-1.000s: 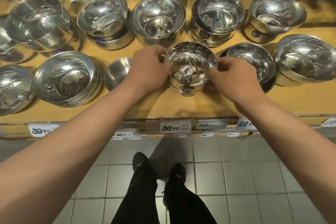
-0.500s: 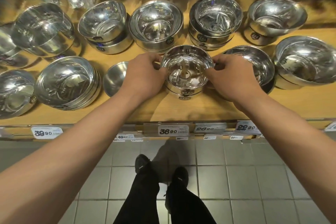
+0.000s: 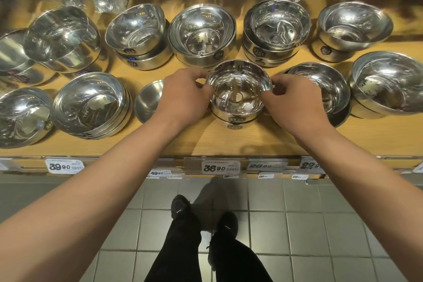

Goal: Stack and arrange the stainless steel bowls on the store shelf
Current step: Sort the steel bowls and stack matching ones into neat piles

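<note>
Steel rim under my fingertips on both sides: my left hand [image 3: 185, 96] pinches the near-left edge of the top bowl [image 3: 238, 91] and my right hand [image 3: 295, 101] pinches its right edge, fingers curled and clamped on the lip, so the bowl sits level as it nests. It rests on a short stack [image 3: 237, 119] of the same size, labels facing me, near the front edge of the wooden shelf [image 3: 206, 142], roughly at its middle. I hold opposite sides, I think, to keep it from tilting or jamming in the one beneath. A single loose bowl [image 3: 148, 103] lies just left of my left hand, likely the next candidate. Other stacks line the back edge.
</note>
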Tool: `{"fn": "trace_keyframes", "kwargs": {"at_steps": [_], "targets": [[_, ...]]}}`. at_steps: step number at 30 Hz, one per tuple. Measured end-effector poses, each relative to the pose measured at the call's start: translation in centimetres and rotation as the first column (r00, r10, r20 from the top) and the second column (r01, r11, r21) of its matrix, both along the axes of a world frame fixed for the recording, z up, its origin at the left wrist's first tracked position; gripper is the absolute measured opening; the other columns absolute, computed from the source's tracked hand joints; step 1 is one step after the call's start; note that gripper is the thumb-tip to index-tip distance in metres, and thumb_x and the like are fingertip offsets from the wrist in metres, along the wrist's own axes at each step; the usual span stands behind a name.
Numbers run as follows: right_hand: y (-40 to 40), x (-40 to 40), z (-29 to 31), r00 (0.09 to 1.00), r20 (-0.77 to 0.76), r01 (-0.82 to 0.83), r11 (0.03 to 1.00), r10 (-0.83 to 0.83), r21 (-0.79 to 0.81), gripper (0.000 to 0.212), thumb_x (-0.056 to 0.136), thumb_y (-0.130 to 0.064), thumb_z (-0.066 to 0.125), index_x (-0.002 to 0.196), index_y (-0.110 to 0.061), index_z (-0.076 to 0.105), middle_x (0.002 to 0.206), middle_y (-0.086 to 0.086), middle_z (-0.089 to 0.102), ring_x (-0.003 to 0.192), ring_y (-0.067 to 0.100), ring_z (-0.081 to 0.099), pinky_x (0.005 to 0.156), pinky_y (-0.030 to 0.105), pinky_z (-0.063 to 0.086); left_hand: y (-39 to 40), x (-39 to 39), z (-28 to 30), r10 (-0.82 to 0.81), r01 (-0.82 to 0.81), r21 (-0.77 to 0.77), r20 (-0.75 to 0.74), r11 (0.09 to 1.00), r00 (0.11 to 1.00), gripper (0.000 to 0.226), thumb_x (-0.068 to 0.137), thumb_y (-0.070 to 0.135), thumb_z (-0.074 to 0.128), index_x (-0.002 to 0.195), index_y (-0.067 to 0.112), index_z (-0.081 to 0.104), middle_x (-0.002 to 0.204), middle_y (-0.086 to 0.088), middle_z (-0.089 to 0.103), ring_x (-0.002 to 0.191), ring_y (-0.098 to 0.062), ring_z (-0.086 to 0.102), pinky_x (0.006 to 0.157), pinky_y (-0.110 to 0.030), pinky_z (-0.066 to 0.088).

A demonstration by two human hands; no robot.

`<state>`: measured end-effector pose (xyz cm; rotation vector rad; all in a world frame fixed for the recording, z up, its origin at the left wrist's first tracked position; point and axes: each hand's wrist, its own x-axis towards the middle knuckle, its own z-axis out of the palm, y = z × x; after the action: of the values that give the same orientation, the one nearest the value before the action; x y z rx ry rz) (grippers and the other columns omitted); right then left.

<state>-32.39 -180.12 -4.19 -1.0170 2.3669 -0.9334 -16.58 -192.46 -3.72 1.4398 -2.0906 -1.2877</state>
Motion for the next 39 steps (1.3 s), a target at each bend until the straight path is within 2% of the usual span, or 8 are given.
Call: {"fn": "trace_keyframes", "kwargs": {"at_steps": [7,12,17,19,22,28,34,39], "targets": [[0.4,0.2,-0.2,1.0,-0.021,0.01,1.0,-0.01,0.027,0.018,0.091,-0.019,0.061,0.104,-0.021,0.074,0.067,-0.012,0.058,0.062,-0.001,0.05,0.054,-0.001,0.034,0.2,0.0,-0.2,-0.023,0.023,-0.026,0.01,0.999,1.0,0.021,0.096,0.018,0.064,0.112,0.024,0.075,0.087,-0.003,0.078,0.082,-0.023,0.075,0.088,-0.042,0.061],[0.9,0.4,-0.3,0.999,0.029,0.018,1.0,-0.018,0.024,0.025,0.095,-0.027,0.062,0.114,-0.013,0.069,0.083,0.0,0.069,0.077,0.013,0.062,0.064,0.015,0.041,0.6,0.6,0.5,-0.034,0.035,-0.022,0.02,0.999,0.999,0.03,0.1,0.03,0.062,0.126,0.017,0.069,0.098,-0.002,0.077,0.092,-0.021,0.073,0.094,-0.043,0.058],[1.8,0.6,1.7,0.99,0.053,0.136,0.99,-0.133,-0.043,0.013,0.094,-0.033,0.061,0.082,-0.029,0.059,0.075,-0.018,0.062,0.073,-0.004,0.057,0.063,0.013,0.036,0.4,4.8,1.9,0.067,-0.065,-0.048,0.038,0.997,0.997,0.023,0.099,0.036,0.061,0.112,0.021,0.072,0.094,0.003,0.075,0.093,-0.022,0.072,0.093,-0.046,0.057],[2.0,1.1,2.8,0.987,0.074,0.145,0.987,-0.14,-0.069,0.007,0.094,-0.031,0.059,0.091,-0.028,0.065,0.081,-0.016,0.066,0.078,-0.005,0.059,0.063,0.01,0.036,0.2,6.9,2.8,0.119,-0.118,-0.029,0.037,0.993,0.992,0.014,0.099,0.029,0.06,0.104,0.023,0.072,0.09,0.002,0.075,0.09,-0.024,0.073,0.09,-0.048,0.059],[2.1,2.8,4.8,0.994,0.083,0.082,0.993,-0.074,-0.088,0.028,0.096,-0.028,0.058,0.12,-0.018,0.068,0.079,-0.014,0.065,0.067,-0.007,0.059,0.056,0.006,0.037,-0.2,9.6,4.1,0.178,-0.178,-0.005,0.046,0.984,0.983,0.012,0.099,0.025,0.059,0.102,0.023,0.071,0.091,-0.001,0.075,0.09,-0.026,0.073,0.092,-0.051,0.058],[2.0,6.8,6.8,0.98,0.142,-0.134,0.99,0.137,-0.031,0.025,0.101,-0.024,0.054,0.122,-0.018,0.066,0.084,-0.009,0.064,0.078,0.011,0.062,0.071,0.026,0.049,-0.7,14.4,6.0,0.264,-0.261,-0.065,0.037,0.963,0.964,0.014,0.096,0.026,0.06,0.088,0.026,0.072,0.073,0.011,0.073,0.07,-0.007,0.066,0.071,-0.029,0.053],[1.1,10.2,8.9,0.923,0.254,-0.316,0.946,0.29,0.068,0.035,0.1,-0.032,0.055,0.132,-0.021,0.061,0.108,-0.003,0.069,0.092,0.018,0.071,0.083,0.034,0.055,-0.3,20.5,7.3,0.36,-0.36,0.004,-0.03,0.933,0.932,0.013,0.097,0.021,0.061,0.102,0.023,0.072,0.099,-0.004,0.076,0.099,-0.027,0.071,0.095,-0.052,0.058],[0.0,12.3,9.1,0.923,0.253,-0.306,0.951,0.29,0.028,0.01,0.097,-0.033,0.058,0.097,-0.043,0.06,0.091,-0.005,0.073,0.083,0.016,0.072,0.085,0.043,0.059,-1.9,25.3,6.8,0.433,-0.431,0.042,-0.036,0.901,0.901,0.015,0.099,0.019,0.059,0.108,0.015,0.071,0.1,-0.005,0.075,0.091,-0.026,0.072,0.096,-0.054,0.057]]}}
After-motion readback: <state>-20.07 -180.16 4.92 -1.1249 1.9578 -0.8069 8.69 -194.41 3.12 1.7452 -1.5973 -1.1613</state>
